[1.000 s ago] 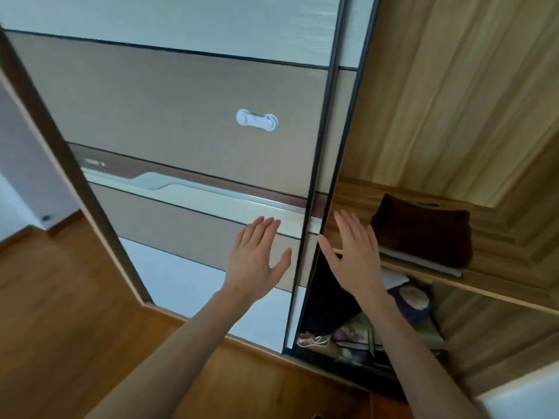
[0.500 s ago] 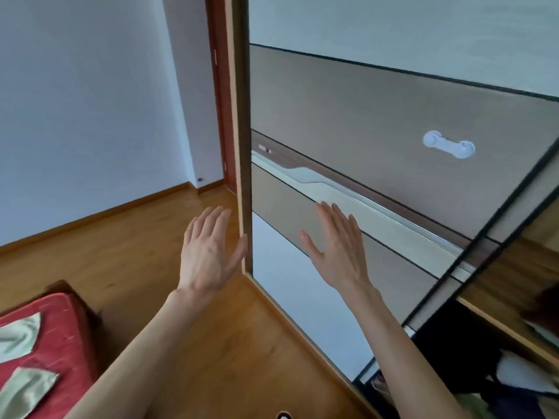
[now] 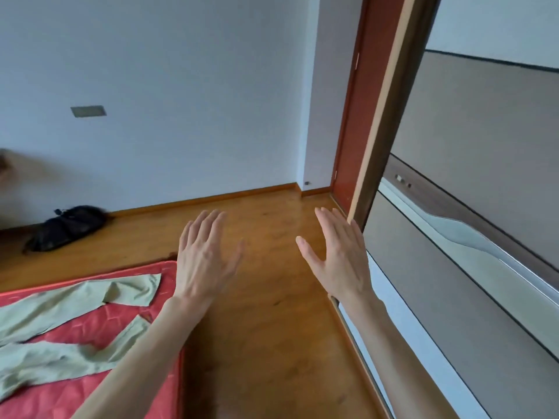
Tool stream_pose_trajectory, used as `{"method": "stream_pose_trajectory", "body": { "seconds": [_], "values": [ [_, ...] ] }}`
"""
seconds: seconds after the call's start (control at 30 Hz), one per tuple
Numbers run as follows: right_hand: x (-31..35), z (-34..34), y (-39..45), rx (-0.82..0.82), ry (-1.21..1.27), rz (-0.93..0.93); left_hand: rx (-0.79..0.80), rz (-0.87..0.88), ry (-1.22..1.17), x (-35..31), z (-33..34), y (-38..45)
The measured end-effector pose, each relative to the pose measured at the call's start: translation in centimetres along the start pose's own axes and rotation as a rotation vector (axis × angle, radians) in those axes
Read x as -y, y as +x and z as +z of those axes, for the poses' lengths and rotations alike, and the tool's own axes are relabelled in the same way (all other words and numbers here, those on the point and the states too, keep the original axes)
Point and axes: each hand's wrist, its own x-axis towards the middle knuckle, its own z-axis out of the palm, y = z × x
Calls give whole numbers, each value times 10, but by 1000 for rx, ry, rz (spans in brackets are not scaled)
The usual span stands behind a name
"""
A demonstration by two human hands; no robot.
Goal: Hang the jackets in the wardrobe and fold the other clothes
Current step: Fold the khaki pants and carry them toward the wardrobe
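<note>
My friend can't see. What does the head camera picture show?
Two empty hands, left hand and right hand, reach forward with straight fingers over a wooden floor. Pale green trousers lie on a red mattress at left; a wardrobe door stands at right.

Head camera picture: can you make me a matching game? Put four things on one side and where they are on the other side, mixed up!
Things:
1. green garment
2. black bag
3. left hand
4. wardrobe door

Places:
A. on the floor by the wall
B. at the right side of the picture
C. spread on the red mattress
D. held open in the air, holding nothing

Pairs: 1-C, 2-A, 3-D, 4-B
</note>
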Motion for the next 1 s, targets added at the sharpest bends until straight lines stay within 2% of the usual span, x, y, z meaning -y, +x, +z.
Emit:
{"method": "stream_pose_trajectory", "body": {
  "seconds": [0.2,0.43,0.67,1.0],
  "values": [
    [5,66,66,86,61,-94,-32,-133,87,40,10,38],
    [32,130,126,205,196,-223,-105,-284,157,96,16,36],
    [82,174,156,320,248,-389,-126,-459,240,141,18,23],
    [177,246,192,389,321,-573,-196,-726,301,229,19,-6]
  ]
}}
